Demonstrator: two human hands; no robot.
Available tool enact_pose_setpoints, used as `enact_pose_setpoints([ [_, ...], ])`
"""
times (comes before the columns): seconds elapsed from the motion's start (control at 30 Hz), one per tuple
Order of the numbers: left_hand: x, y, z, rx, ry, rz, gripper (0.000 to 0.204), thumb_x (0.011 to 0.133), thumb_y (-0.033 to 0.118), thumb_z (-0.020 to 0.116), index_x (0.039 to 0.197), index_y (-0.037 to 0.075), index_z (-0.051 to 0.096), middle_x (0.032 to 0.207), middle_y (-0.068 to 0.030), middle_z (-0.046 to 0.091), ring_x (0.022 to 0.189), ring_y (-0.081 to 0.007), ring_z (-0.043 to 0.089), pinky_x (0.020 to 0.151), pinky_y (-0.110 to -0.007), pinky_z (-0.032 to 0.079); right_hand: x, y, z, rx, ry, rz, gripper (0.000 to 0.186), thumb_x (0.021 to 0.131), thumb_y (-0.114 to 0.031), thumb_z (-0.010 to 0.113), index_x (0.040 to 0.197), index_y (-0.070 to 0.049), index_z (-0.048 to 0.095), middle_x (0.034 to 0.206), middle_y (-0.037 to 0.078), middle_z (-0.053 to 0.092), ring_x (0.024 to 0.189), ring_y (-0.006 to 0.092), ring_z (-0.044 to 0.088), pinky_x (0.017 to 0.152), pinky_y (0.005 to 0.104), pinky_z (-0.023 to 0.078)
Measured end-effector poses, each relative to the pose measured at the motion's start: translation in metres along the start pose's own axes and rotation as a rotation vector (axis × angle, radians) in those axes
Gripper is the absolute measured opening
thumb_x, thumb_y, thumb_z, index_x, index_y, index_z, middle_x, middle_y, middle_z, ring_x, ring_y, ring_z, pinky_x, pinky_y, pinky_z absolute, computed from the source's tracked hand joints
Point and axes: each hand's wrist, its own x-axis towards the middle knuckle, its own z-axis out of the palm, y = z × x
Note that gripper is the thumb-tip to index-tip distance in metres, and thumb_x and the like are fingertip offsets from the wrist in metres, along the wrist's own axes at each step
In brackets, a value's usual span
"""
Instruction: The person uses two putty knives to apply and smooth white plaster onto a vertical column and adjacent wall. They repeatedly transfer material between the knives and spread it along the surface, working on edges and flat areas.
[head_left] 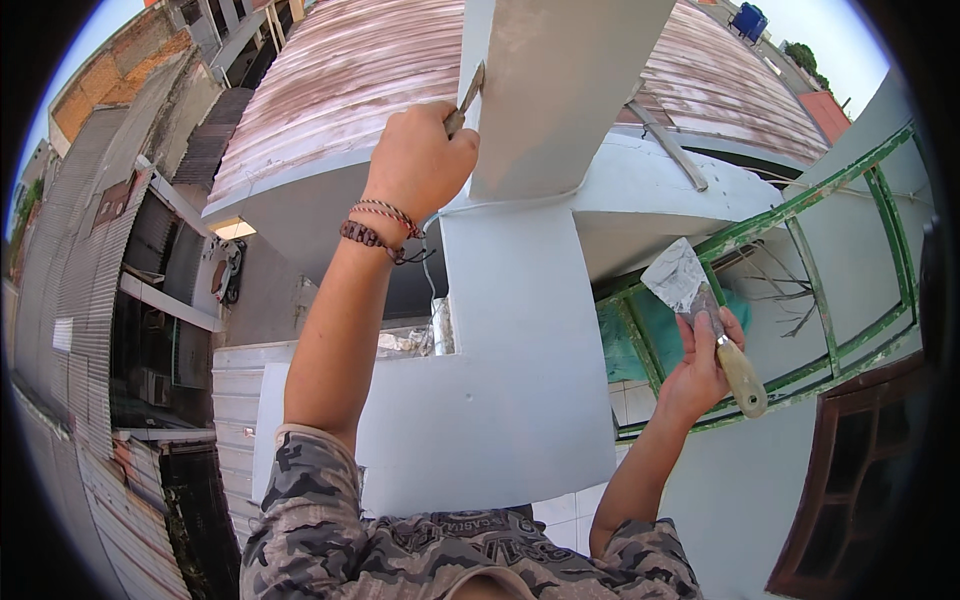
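Note:
My left hand (412, 158), with braided bracelets at its wrist, is raised and closed around a small putty knife (467, 100). That knife's blade is at the left edge of a pale grey pillar (560, 80), which has a darker smoothed patch on its face. Lower and to the right, my right hand (703, 362) grips a wider putty knife (741, 378) near the base of its light-coloured handle. White putty (675, 275) covers much of this knife's upward-pointing blade. A smooth pale wall (500, 400) stands below the pillar, between my forearms.
A green metal frame with chipped paint (820, 280) runs along the right, near my right hand. Behind the pillar stretches a rusty corrugated roof (350, 70). A loose strip (670, 148) rests on the ledge. Far below on the left stands a parked motorcycle (232, 272).

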Motion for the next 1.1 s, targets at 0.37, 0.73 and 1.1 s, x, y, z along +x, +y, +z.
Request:
enact_pose_setpoints([
  [0.37,-0.007,0.024,0.024,0.09,0.061,0.023,0.026,0.077,0.018,0.056,0.083,-0.006,0.064,0.07,-0.0254,0.062,0.068,-0.0412,0.061,0.068,-0.043,0.05,-0.002,0.066,0.129,0.048,-0.403,-0.354,0.024,0.088,-0.002,0.066,0.109,0.002,0.056,0.101,0.01,0.06,0.088,0.0162,0.063,0.077,0.0288,0.057],
  [0.73,-0.013,0.04,0.041,0.109,0.053,-0.124,0.024,0.077,0.015,0.054,0.076,-0.007,0.062,0.074,-0.026,0.064,0.072,-0.0416,0.064,0.069,-0.045,0.052,-0.011,0.068,0.164,0.262,-0.25,-0.147,0.017,0.088,-0.005,0.067,0.103,0.0,0.062,0.097,0.008,0.064,0.085,0.0134,0.06,0.075,0.0265,0.05],
  [1.1,-0.075,0.078,0.073,0.215,0.006,-0.176,0.017,0.079,0.01,0.053,0.086,-0.006,0.057,0.077,-0.0242,0.063,0.072,-0.0417,0.063,0.069,-0.048,0.051,0.021,0.036,0.112,0.25,-0.162,-0.055,0.026,0.087,0.0,0.064,0.11,0.006,0.053,0.106,0.016,0.059,0.093,0.023,0.064,0.08,0.0342,0.06],
])
